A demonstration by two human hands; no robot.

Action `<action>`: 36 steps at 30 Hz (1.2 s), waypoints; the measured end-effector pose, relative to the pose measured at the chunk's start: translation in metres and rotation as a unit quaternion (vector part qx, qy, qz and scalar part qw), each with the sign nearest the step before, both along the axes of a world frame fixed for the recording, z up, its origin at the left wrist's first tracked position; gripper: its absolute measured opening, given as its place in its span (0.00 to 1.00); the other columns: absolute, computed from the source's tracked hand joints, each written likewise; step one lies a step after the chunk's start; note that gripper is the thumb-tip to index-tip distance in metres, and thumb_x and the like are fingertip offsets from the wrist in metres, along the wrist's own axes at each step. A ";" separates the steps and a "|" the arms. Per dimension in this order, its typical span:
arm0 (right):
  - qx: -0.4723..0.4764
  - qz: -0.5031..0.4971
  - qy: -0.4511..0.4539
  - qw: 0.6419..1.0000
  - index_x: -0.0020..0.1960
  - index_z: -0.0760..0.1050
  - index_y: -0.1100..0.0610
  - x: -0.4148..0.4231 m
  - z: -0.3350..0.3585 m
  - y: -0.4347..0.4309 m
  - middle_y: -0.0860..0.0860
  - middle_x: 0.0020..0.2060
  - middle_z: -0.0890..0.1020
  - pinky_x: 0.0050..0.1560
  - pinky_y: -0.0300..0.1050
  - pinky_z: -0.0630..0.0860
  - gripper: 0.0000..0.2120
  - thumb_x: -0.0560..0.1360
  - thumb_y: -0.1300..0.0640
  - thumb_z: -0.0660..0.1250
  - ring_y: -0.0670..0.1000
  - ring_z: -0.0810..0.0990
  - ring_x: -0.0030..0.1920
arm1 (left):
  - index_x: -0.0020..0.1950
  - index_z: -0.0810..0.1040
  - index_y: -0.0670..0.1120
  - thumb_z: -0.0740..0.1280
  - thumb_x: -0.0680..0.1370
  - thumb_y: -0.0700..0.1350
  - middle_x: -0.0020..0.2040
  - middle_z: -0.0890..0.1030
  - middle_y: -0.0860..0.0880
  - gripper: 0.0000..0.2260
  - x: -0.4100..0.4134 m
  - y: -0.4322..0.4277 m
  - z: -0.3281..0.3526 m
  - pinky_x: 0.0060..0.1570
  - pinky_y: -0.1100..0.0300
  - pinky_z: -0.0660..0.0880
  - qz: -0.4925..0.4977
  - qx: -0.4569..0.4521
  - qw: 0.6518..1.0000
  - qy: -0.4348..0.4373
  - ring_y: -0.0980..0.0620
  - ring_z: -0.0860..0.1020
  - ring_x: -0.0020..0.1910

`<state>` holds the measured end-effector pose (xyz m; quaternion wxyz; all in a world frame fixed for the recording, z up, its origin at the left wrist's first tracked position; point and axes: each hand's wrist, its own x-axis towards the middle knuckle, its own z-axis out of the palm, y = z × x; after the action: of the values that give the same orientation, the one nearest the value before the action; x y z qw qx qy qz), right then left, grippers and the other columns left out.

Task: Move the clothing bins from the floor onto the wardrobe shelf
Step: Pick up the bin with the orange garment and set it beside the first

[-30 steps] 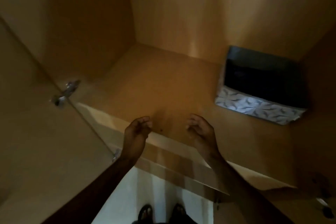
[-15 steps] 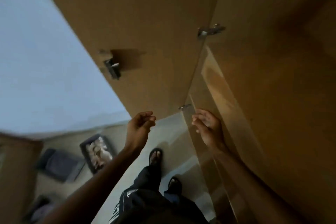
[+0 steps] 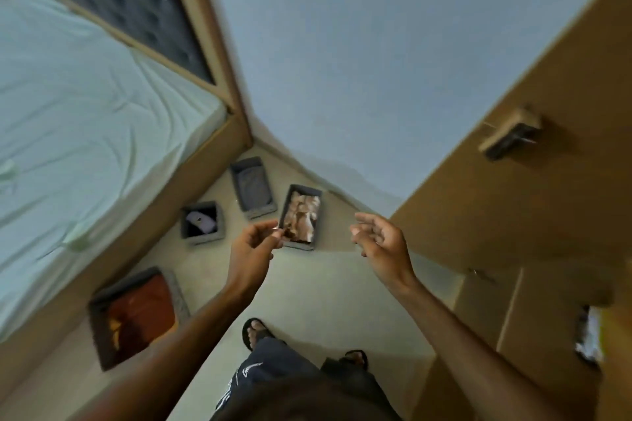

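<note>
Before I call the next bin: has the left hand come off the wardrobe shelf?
Yes. The left hand has swung left, off the shelf edge and past the wardrobe door, and is now held out toward the bin of pale clothes.

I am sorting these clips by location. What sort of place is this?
Most likely a bedroom. A bed with a pale sheet is on the left, a wooden wardrobe door with a handle is on the right, and fabric bins holding clothes sit on the floor between them.

4 open grey bins (image 3: 203,238) w/ clothes (image 3: 301,219), on floor (image 3: 318,287) by bed (image 3: 85,96).
</note>
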<state>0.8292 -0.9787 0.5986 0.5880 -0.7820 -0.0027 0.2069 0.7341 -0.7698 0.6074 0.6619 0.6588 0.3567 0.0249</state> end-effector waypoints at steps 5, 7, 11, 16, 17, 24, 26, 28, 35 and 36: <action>-0.005 0.097 -0.012 0.995 0.56 0.79 0.51 0.000 0.004 0.117 0.52 0.47 0.84 0.42 0.38 0.77 0.09 0.76 0.58 0.69 0.48 0.82 0.46 | 0.55 0.79 0.48 0.67 0.78 0.39 0.48 0.85 0.50 0.08 -0.036 0.097 -0.004 0.43 0.58 0.74 0.089 0.014 0.996 -0.006 0.51 0.81 0.45; -0.008 0.143 -0.012 0.990 0.56 0.80 0.51 -0.006 0.000 0.167 0.54 0.47 0.84 0.44 0.41 0.78 0.10 0.75 0.57 0.69 0.51 0.83 0.47 | 0.56 0.79 0.47 0.67 0.78 0.39 0.48 0.84 0.49 0.09 -0.057 0.134 -0.006 0.43 0.58 0.75 0.136 0.018 0.991 -0.004 0.51 0.81 0.45; -0.014 0.227 -0.009 0.974 0.54 0.79 0.46 -0.022 -0.010 0.248 0.54 0.45 0.84 0.44 0.47 0.80 0.09 0.75 0.55 0.69 0.52 0.83 0.45 | 0.55 0.79 0.47 0.66 0.78 0.38 0.48 0.84 0.47 0.08 -0.097 0.190 -0.009 0.43 0.60 0.75 0.213 0.019 0.977 -0.005 0.52 0.81 0.44; -0.019 0.340 0.019 0.940 0.56 0.78 0.49 -0.051 -0.024 0.346 0.54 0.46 0.84 0.45 0.43 0.79 0.10 0.76 0.55 0.69 0.50 0.82 0.47 | 0.56 0.79 0.45 0.67 0.78 0.38 0.47 0.84 0.44 0.08 -0.151 0.248 -0.028 0.43 0.61 0.75 0.314 0.013 0.949 0.027 0.50 0.81 0.45; -0.020 0.367 0.025 0.930 0.56 0.79 0.50 -0.058 -0.029 0.368 0.53 0.46 0.84 0.45 0.43 0.78 0.10 0.76 0.55 0.68 0.50 0.82 0.47 | 0.56 0.79 0.44 0.67 0.77 0.38 0.47 0.84 0.44 0.08 -0.162 0.261 -0.033 0.41 0.63 0.75 0.338 0.015 0.940 0.039 0.51 0.81 0.44; -0.059 0.507 0.054 0.858 0.57 0.79 0.51 -0.116 -0.085 0.508 0.50 0.46 0.84 0.43 0.39 0.76 0.11 0.76 0.56 0.68 0.48 0.82 0.48 | 0.55 0.80 0.46 0.69 0.77 0.40 0.48 0.84 0.45 0.07 -0.235 0.343 -0.077 0.38 0.65 0.74 0.480 -0.017 0.872 0.095 0.51 0.82 0.43; -0.069 0.536 0.060 0.839 0.56 0.79 0.50 -0.134 -0.105 0.540 0.49 0.45 0.84 0.43 0.38 0.76 0.10 0.76 0.57 0.68 0.46 0.82 0.46 | 0.55 0.80 0.46 0.69 0.77 0.40 0.47 0.84 0.45 0.08 -0.254 0.361 -0.097 0.38 0.65 0.73 0.511 -0.029 0.852 0.112 0.51 0.82 0.43; -0.090 0.553 0.057 0.826 0.56 0.79 0.50 -0.150 -0.129 0.568 0.48 0.45 0.84 0.45 0.38 0.77 0.09 0.76 0.57 0.68 0.45 0.82 0.46 | 0.55 0.80 0.47 0.69 0.77 0.40 0.47 0.84 0.46 0.08 -0.271 0.375 -0.119 0.40 0.64 0.74 0.527 -0.043 0.839 0.128 0.52 0.82 0.43; -0.193 0.595 0.030 0.780 0.58 0.78 0.53 -0.209 -0.271 0.647 0.46 0.46 0.82 0.48 0.38 0.78 0.11 0.76 0.57 0.67 0.43 0.81 0.48 | 0.56 0.79 0.50 0.68 0.78 0.42 0.49 0.83 0.49 0.08 -0.342 0.420 -0.277 0.56 0.48 0.79 0.483 -0.116 0.844 0.201 0.50 0.81 0.50; -0.207 0.602 0.021 0.771 0.58 0.78 0.53 -0.216 -0.293 0.654 0.45 0.46 0.82 0.47 0.37 0.77 0.11 0.76 0.56 0.67 0.42 0.80 0.47 | 0.56 0.79 0.50 0.67 0.78 0.43 0.49 0.82 0.50 0.08 -0.351 0.424 -0.301 0.56 0.48 0.79 0.464 -0.128 0.850 0.214 0.50 0.81 0.50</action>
<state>0.6133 -0.3245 0.3052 0.1670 -0.7190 -0.4175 0.5300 0.3829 -0.3453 0.3067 0.5590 0.3150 0.7537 0.1422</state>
